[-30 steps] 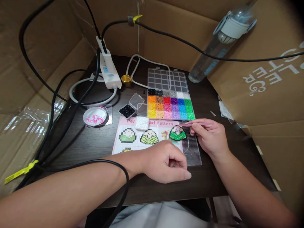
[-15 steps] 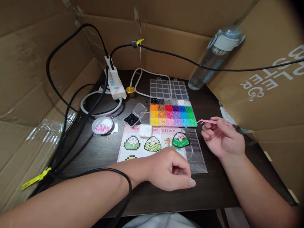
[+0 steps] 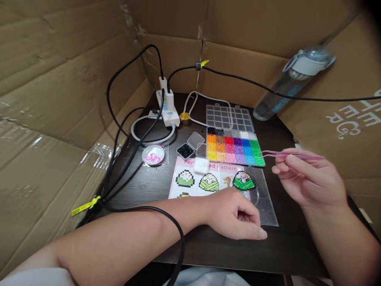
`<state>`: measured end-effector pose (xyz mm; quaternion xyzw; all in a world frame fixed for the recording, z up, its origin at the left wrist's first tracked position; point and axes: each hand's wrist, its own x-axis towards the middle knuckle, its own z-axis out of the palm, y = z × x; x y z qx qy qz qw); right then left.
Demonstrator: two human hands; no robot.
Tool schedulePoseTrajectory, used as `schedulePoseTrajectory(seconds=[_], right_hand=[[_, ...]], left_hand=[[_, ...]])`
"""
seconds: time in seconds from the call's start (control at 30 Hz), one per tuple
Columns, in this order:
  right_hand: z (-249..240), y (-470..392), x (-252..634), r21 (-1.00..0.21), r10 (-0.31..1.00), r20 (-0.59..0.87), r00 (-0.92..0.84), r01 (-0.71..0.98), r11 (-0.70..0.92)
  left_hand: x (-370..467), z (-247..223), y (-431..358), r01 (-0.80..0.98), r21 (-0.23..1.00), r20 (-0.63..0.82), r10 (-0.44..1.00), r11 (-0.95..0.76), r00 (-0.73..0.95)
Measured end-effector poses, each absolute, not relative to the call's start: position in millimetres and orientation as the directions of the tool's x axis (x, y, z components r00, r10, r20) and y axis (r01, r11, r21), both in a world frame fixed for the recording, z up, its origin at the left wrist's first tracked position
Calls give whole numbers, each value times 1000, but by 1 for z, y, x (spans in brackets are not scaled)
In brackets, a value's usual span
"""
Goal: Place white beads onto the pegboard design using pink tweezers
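Note:
Pink tweezers (image 3: 297,155) with bent tips are held in my right hand (image 3: 312,178), pinched between thumb and fingers. The slightly parted tips point left, at the green compartments along the right side of the bead box (image 3: 237,147). I cannot tell whether a bead is between them. My left hand (image 3: 238,214) lies loosely curled over the lower part of the pattern sheet (image 3: 178,167), with nothing showing in it. Just beyond its knuckles, a green, pink and black bead piece (image 3: 244,180) rests on a clear pegboard (image 3: 268,202).
Small cases of black beads (image 3: 185,151) and white beads (image 3: 201,165) sit left of the box. A white dish (image 3: 157,151) holds pink beads. Farther back are a power strip (image 3: 171,115), a gold cup (image 3: 185,117) and a bottle (image 3: 285,91). A black cable (image 3: 178,226) crosses my left forearm.
The view has swung left, so everything sits farther right in the picture. My right hand holds the tweezers closer, and their tips now overlap the box's right side. The left hand keeps its curled pose.

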<state>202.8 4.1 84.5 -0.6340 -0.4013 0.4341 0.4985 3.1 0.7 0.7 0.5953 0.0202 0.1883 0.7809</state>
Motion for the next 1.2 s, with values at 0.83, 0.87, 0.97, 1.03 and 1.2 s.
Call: schedulePoseTrajectory(seconds=[0.83, 0.87, 0.97, 1.03, 1.2], right_hand=[[36, 10, 121, -700, 995, 95, -12, 710, 75], [36, 10, 121, -700, 996, 89, -14, 710, 73], [36, 11, 121, -704, 998, 65, -18, 708, 59], [37, 11, 121, -709, 998, 55, -23, 703, 55], [38, 14, 120, -711, 998, 41, -47, 700, 62]], left_hand=[[5, -2, -8, -260, 922, 146, 363, 289, 920], [5, -2, -8, -260, 921, 145, 363, 290, 920], [5, -2, -8, -252, 922, 139, 357, 293, 924], [5, -3, -8, -248, 923, 134, 358, 295, 924], [5, -3, -9, -264, 920, 148, 366, 291, 919]])
